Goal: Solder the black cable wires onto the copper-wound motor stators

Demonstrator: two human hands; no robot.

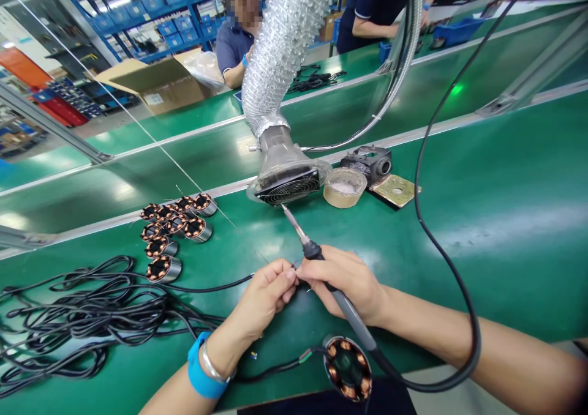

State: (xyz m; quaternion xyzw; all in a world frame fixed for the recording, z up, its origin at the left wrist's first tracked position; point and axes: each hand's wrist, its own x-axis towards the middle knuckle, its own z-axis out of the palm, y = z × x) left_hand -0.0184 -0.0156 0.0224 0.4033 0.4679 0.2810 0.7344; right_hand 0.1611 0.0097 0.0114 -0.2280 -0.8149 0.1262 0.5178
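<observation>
My left hand [269, 292] is closed in a pinch near the middle of the bench, on the end of a black cable [215, 287] that runs in from the left. Thin wire ends poke out around the fingertips. In my right hand [351, 283] is a soldering iron [351, 314], its bare tip pointing up and away toward the fume extractor [289, 185]. The right thumb and forefinger meet the left fingertips at the wires; what lies between them is mostly hidden. Close to me, a motor stator with copper windings [346, 369] is joined to another black cable by coloured wires.
Several stators [164, 268] stand at the left back. Tangled black cables [114, 311] spread across the left. Behind the iron are a roll of tape [344, 187] and a soldering iron stand [374, 164]. The iron's cord [441, 250] loops on the right. Two people work beyond.
</observation>
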